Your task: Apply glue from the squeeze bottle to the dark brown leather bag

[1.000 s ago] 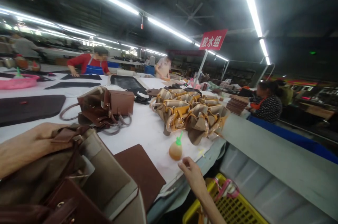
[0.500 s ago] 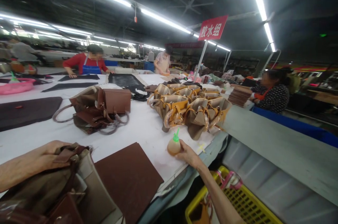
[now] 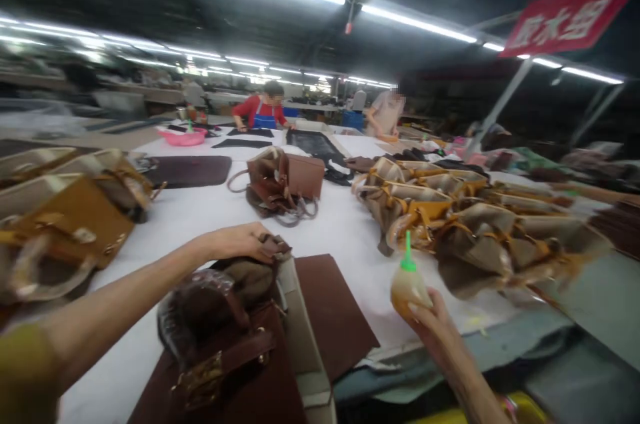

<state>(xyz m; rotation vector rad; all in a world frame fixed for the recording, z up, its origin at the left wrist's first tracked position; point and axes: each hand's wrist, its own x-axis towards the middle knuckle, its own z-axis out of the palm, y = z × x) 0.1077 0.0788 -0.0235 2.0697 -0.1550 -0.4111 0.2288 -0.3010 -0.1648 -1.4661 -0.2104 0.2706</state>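
My left hand point(image 3: 245, 242) is closed on the upper edge of a brown handbag point(image 3: 225, 344), near a short strap. The bag leans open in front of me, its pale lining facing right and gold hardware on its front. In my right hand point(image 3: 434, 319) is a squeeze bottle point(image 3: 404, 285) with a green nozzle pointing up and amber liquid inside. A flat brown panel point(image 3: 337, 311) lies on the white table point(image 3: 200, 211), partly hidden behind the bag.
Tan-trimmed handbags point(image 3: 440, 211) crowd the right side, and more bags point(image 3: 65, 211) stand at left. Another brown bag point(image 3: 285, 184) sits mid-table. A pink basin point(image 3: 185, 137) is farther back. Two co-workers stand beyond. A yellow basket point(image 3: 525, 407) shows below right.
The view has swung left, so the table and bags appear farther right. My right hand now has the squeeze bottle raised and closer. My left hand still grips the brown handbag.
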